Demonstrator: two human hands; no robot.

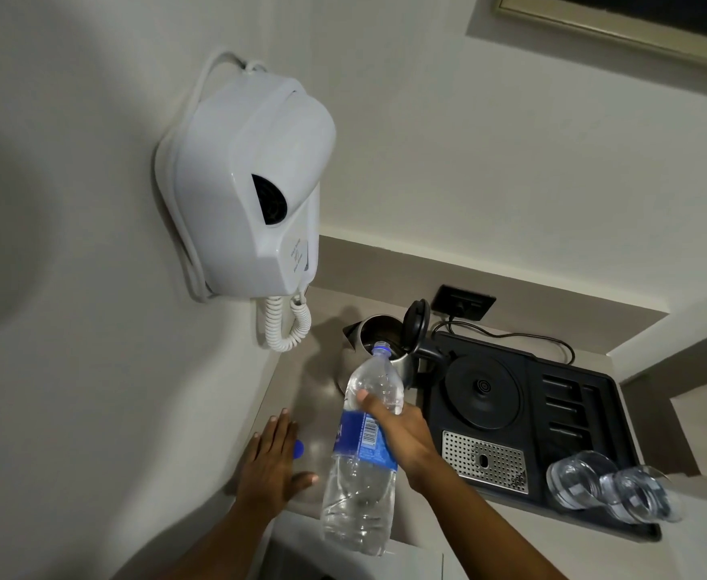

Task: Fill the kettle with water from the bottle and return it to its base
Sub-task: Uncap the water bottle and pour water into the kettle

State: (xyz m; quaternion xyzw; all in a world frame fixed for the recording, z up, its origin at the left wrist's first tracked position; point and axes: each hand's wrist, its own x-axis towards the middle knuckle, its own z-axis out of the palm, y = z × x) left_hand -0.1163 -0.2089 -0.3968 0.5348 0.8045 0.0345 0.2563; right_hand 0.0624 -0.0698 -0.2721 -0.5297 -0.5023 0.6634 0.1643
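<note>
Counter (326, 416), right hand (402, 429) wrapped around bottle (364, 454), left hand (270, 462) flat

The right hand (397, 429) is wrapped tight around something and reaches forward. The left hand (270, 466) lies flat, fingers spread.

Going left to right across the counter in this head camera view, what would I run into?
Left hand → blue bottle cap → water bottle held in the right hand → round kettle base on the black tray → upturned glasses.
</note>
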